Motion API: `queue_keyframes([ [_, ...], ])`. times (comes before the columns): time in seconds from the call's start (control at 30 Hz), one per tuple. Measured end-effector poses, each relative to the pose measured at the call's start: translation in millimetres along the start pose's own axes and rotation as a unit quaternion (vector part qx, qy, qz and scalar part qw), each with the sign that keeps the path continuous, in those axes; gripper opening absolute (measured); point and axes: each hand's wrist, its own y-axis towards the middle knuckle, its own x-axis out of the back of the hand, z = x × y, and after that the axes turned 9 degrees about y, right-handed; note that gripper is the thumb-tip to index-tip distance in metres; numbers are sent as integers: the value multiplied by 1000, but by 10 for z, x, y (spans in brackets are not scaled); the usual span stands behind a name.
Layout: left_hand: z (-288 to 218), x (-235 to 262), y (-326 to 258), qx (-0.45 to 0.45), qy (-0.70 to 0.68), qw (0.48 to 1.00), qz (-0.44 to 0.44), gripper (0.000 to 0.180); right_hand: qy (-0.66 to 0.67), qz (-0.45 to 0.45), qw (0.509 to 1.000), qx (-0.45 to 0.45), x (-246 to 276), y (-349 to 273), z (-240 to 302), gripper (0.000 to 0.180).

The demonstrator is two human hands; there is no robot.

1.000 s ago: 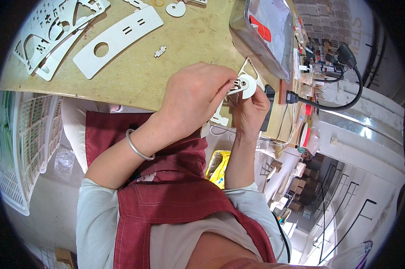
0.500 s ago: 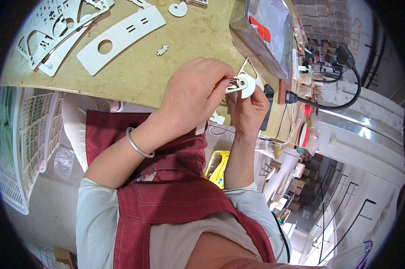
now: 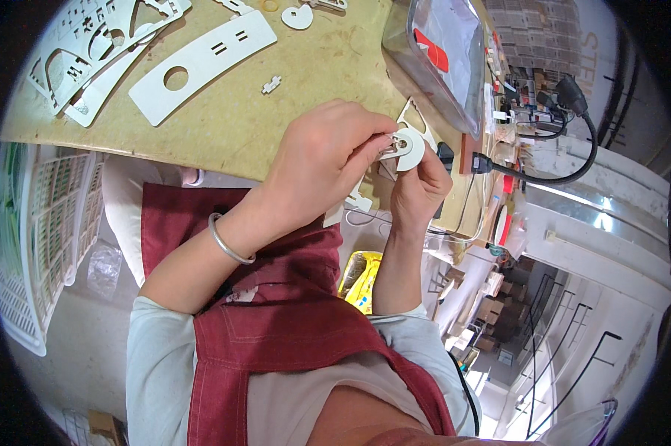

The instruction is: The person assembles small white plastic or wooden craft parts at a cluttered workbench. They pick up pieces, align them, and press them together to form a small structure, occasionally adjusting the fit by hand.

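Above the near edge of the tan worktable (image 3: 224,119), the left hand (image 3: 328,160) closes its fingertips on a small pale piece at the middle of a white round disc (image 3: 408,149). That piece is mostly hidden by the fingers, so its shape cannot be told. The right hand (image 3: 418,189) comes up from below and pinches the disc's lower rim, thumb toward the front, holding it upright just off the table edge. A metal bangle (image 3: 230,241) sits on the left wrist.

Farther out on the table lie a long white panel (image 3: 201,63) with a round hole and two slots, a tiny white connector bit (image 3: 271,85) near it, and cut-out white sheets (image 3: 90,44) at the far left. A clear plastic tub (image 3: 443,56) stands to the right, with a black cable (image 3: 536,167) beyond it.

Both hands work over open space above the lap, not over the table. A slip of either pinch would likely drop the disc or the small piece onto the red apron (image 3: 276,327) or past it to the floor. Pressing the piece in at a tilt could, I judge, crack the thin disc around its centre hole.
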Motion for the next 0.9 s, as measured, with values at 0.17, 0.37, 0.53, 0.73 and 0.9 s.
queue_keyframes([
  [0.17, 2, 6, 51, -19, 9, 1000, -22, 13, 82, -54, 995, -22, 23, -64, -32, 25],
  [0.37, -2, 12, 29, -69, 34, 997, -24, 19, 92, -47, 995, -8, 39, -81, -31, 26],
  [0.53, 13, -3, 22, -91, 54, 994, -26, 21, 98, -26, 995, -16, 39, -59, -20, 23],
  [0.73, 20, 14, 13, -108, 80, 991, -21, 20, 5, 5, 1000, 21, -15, -4, 61, 19],
  [0.9, 25, 20, 12, -90, 91, 992, -16, 16, -103, 52, 992, 58, 25, 61, 141, 16],
])
